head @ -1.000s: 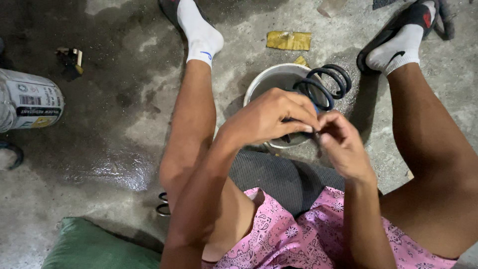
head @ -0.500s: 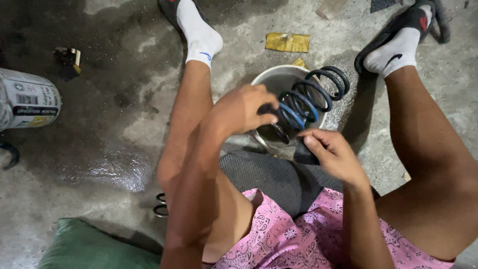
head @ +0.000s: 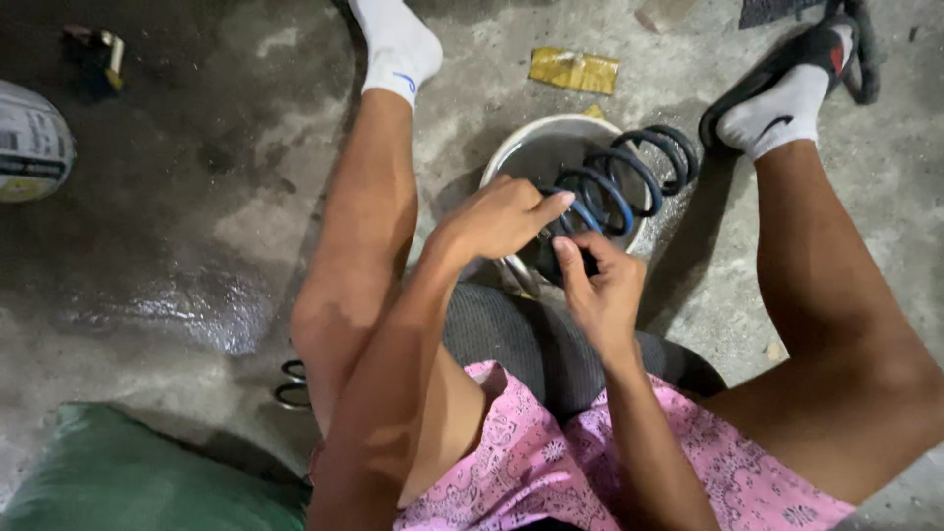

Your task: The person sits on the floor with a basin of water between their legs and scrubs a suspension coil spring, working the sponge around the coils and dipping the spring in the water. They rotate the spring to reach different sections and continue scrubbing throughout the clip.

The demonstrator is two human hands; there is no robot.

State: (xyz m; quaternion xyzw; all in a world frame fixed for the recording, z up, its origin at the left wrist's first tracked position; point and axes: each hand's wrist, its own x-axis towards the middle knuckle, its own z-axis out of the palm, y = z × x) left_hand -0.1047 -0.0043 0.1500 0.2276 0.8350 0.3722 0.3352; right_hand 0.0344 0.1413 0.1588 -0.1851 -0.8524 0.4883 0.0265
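Blue-black steel is what I see first from the head camera: a coil spring [head: 629,182] lying tilted across the rim of a pale round basin [head: 511,147] on the concrete floor [head: 197,246], its far end hanging out over the basin's right edge. My left hand [head: 497,218] sits on the near end of the spring, fingers curled down around the lowest coils and the forefinger stretched out along one of them; it looks closed on the spring. My right hand [head: 602,285] comes up from below and pinches at the same near end, thumb raised against a coil, fingers folded; whether it grips the coil itself or some small dark part at the spring's end I cannot tell. The two hands touch or nearly touch over the basin's near rim.

Both bare legs spread to either side of the basin, white socks on the feet, the right foot in a black sandal [head: 787,54] just beyond the spring. Pink patterned shorts [head: 551,462] fill the bottom of the view, with a dark grey ribbed seat [head: 521,339] under me. A yellow scrap of wrapper [head: 573,70] lies on the floor beyond the basin. At the far left edge is a white tin [head: 29,143], and a green cushion [head: 128,477] fills the lower left corner. Metal rings [head: 292,383] show just beside my left thigh.
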